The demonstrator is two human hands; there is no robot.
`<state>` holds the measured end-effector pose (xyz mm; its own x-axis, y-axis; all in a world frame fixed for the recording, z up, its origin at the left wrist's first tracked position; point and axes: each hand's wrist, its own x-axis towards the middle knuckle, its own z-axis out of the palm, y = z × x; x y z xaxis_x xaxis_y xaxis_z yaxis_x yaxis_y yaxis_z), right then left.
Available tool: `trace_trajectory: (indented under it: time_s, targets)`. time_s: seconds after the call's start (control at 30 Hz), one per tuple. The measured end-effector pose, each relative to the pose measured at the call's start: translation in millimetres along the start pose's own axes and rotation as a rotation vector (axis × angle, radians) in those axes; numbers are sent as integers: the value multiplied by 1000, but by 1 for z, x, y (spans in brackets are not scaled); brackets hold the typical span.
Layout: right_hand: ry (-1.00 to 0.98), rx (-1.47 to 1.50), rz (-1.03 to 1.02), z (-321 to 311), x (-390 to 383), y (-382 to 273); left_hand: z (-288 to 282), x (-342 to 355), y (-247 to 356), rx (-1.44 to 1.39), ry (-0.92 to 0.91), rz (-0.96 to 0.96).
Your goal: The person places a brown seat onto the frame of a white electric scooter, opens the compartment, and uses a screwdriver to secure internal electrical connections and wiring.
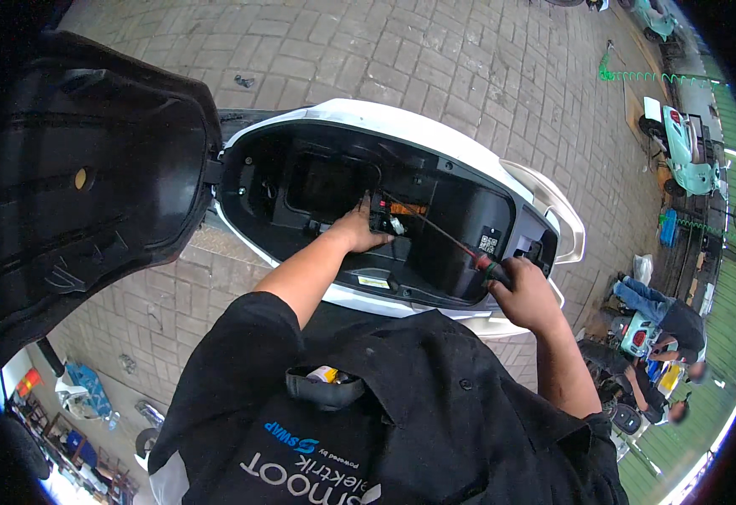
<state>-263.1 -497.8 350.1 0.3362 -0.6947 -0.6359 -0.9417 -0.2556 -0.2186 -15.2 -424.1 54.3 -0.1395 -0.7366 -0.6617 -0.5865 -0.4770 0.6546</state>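
Observation:
My right hand (526,293) is closed around the handle of a long screwdriver (479,259), red and dark at the grip. Its thin shaft slants left and down into the open under-seat compartment (448,231) of a white scooter (402,114). Inside that black compartment my left hand (356,229) rests with thumb and fingers apart, beside a recessed opening (330,183). Between the left hand and the shaft are a small white part (397,225) and an orange piece (408,209). Where exactly the screwdriver's tip sits is hard to make out.
The raised black seat (107,168) stands at the left on its hinge. A pale grab rail (574,223) curves round the scooter's right end. Paving bricks (301,50) surround it. Farther right are a mint-green scooter (690,151), a green coiled hose (650,77) and people (675,328) at work.

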Motion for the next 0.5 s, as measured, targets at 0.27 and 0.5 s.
trace_trajectory:
  time_s: [0.27, 0.5]
  targets:
    - [-14, -217, -52, -31, 11, -35, -9, -5, 14, 60, -31, -25]
    - [37, -377, -153, -58, 26, -83, -10, -7, 15, 86, 7, 7]
